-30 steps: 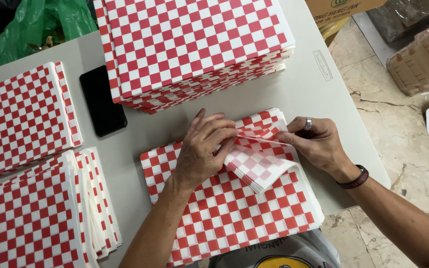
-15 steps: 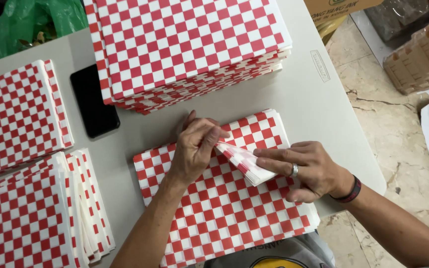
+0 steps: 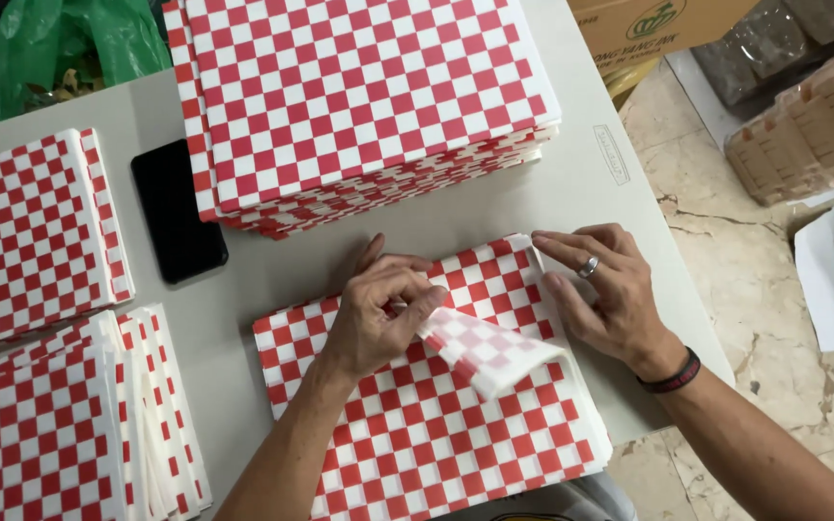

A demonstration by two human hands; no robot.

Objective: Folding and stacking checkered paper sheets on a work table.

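While lying spread over a grey table (image 3: 571, 207), several piles of red-and-white checkered paper, ordered here from big to small. At the far edge, the large stack (image 3: 359, 96), thick and with many layers showing at its front side. On the left, two more piles: left stack (image 3: 31, 232) farther away, fanned pile (image 3: 60, 425) nearer, its edges slipped apart. Between the left stack and the large stack, flat on the table, a black phone (image 3: 178, 212). Directly under both hands, the near stack (image 3: 436, 386), at the table's near edge. Lifted from its top, a folded-over sheet (image 3: 489, 347), paler underside turned up, curling toward the right. Left hand (image 3: 374, 314) closed on the fold of this sheet, fingers bent and pinching it. Right hand (image 3: 600, 289) open and flat, fingers stretched, tips resting on the far right corner of the near stack; on one finger a ring (image 3: 588, 267), on the wrist a dark bracelet (image 3: 673, 374). Beyond the table, a marbled floor (image 3: 726, 222).
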